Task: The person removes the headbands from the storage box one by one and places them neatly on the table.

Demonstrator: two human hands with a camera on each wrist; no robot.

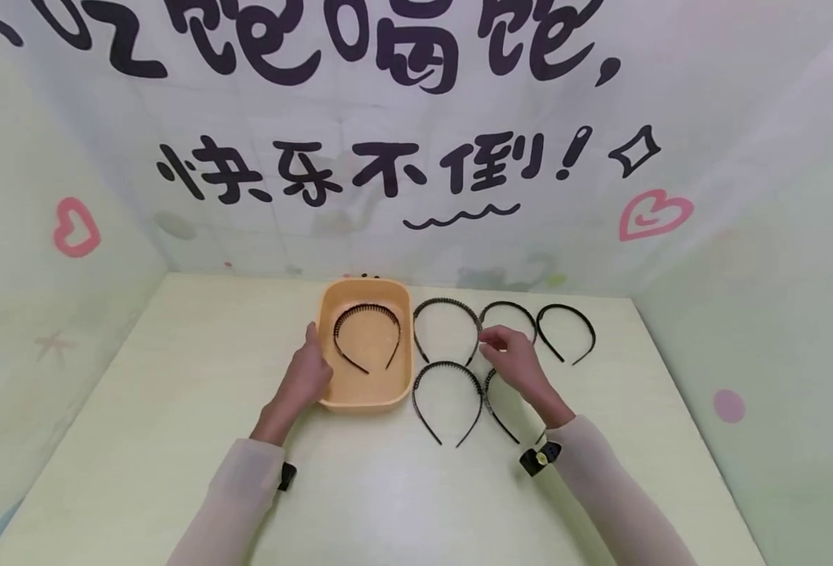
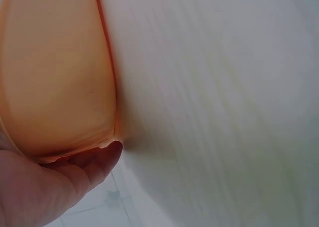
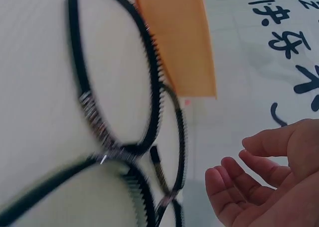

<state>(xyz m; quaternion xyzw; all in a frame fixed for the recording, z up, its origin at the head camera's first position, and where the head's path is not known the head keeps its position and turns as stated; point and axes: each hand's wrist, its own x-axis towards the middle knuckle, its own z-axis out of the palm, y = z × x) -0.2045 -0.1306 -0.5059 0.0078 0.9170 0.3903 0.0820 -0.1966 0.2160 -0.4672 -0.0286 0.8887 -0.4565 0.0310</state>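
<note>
An orange plastic bin point(image 1: 367, 393) sits on the table with one black toothed headband point(image 1: 365, 307) lying inside. My left hand point(image 1: 306, 369) grips the bin's left side; in the left wrist view its fingers point(image 2: 102, 162) curl against the bin wall. Over the headbands to the bin's right hovers my right hand point(image 1: 515, 362), fingers loosely bent and holding nothing. Nearest its fingertips is the upper headband point(image 1: 448, 301) beside the bin. Below that lies another toothed headband point(image 1: 448, 365). The hand partly covers a back headband point(image 1: 504, 303) and a front one point(image 1: 497, 417).
Farthest right lies another black headband point(image 1: 589, 326). The pale table point(image 1: 402, 503) meets a printed back wall point(image 1: 360, 236) just behind the bin, with side walls left and right. Dark bands with small devices circle both wrists.
</note>
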